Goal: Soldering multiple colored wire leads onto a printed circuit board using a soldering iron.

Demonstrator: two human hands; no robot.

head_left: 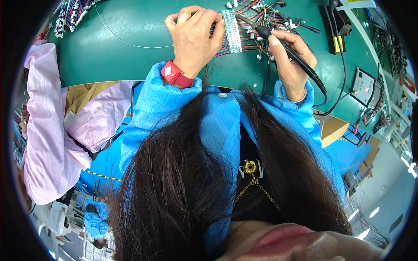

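Observation:
My left hand (194, 35) presses down on a bundle of red and blue wires beside a long white connector strip (232, 31) on the green mat (130, 56). A red wrist strap (175, 75) is on that wrist. My right hand (289, 58) grips a black soldering iron (278, 41) like a pen. Its tip points left to the top of the white strip. The iron's black cable runs off to the right.
Loose coloured wires with small white plugs (270, 17) lie behind the strip. A black holder (333, 28) and a grey control box (363, 87) stand at the right. More wire bundles (72, 15) lie far left. A person in a pink coat (56, 130) sits at my left.

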